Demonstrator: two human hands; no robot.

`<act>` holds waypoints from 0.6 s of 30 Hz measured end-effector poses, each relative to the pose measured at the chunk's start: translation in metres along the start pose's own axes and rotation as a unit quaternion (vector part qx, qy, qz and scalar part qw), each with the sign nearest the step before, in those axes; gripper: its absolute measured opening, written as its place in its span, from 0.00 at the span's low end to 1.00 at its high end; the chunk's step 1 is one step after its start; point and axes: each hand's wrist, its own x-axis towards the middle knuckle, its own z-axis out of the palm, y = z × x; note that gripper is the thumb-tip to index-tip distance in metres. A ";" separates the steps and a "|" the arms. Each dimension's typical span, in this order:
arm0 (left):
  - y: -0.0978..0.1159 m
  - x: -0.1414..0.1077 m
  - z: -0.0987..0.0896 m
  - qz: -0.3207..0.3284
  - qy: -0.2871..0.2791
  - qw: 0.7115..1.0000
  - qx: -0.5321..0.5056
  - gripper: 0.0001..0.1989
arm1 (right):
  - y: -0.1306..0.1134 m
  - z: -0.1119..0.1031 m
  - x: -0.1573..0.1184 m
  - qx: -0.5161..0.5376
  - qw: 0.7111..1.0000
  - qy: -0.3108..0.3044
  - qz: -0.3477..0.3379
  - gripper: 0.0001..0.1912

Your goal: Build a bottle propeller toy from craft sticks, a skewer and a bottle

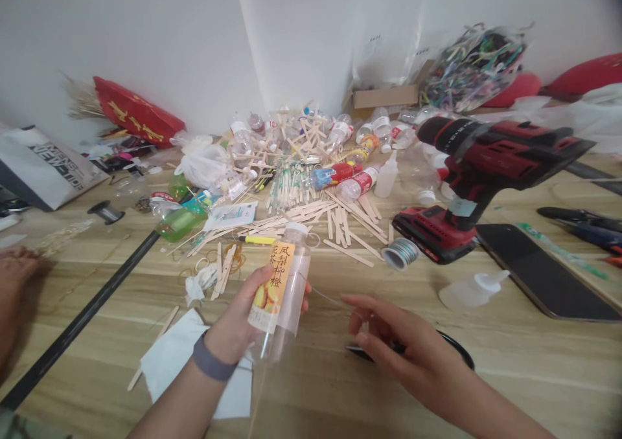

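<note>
My left hand [243, 306], a grey band on its wrist, is wrapped round a clear plastic bottle [291, 290]. The bottle has a white cap and an orange-yellow label, and leans slightly right. A thin wire [325, 295] runs from the bottle's side towards the fingertips of my right hand [393, 335]. That hand is partly curled, with thumb and index finger apart; the wire reaches the index fingertip, and no grip on it shows. Under the right hand lies a black-handled tool [457, 348], perhaps scissors, mostly hidden.
A red cordless drill [486, 173] stands at right, near a wire spool [401, 254], a glue bottle [473, 290] and a phone [549, 270]. Wooden sticks [345, 225] and plastic bottles pile up behind. A black bar [87, 309] crosses the left side, beside another person's hand [17, 277].
</note>
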 end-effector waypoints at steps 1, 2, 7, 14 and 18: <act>0.000 0.000 0.000 0.003 -0.001 1.000 0.002 0.23 | 0.000 0.000 0.000 -0.002 1.000 0.006 0.001 0.19; -0.001 0.000 0.001 0.004 -0.001 1.000 0.002 0.23 | -0.001 0.001 0.000 -0.001 1.000 0.009 0.004 0.19; 0.000 0.000 0.004 -0.007 0.001 1.000 -0.001 0.22 | -0.001 0.002 -0.001 0.029 0.999 -0.018 0.016 0.17; -0.006 -0.004 0.010 -0.034 0.005 0.999 0.034 0.20 | -0.005 0.008 0.000 0.110 0.993 0.015 0.049 0.22; -0.011 -0.006 0.019 -0.034 0.003 0.997 0.070 0.19 | -0.007 0.022 0.002 0.266 0.959 -0.044 0.091 0.31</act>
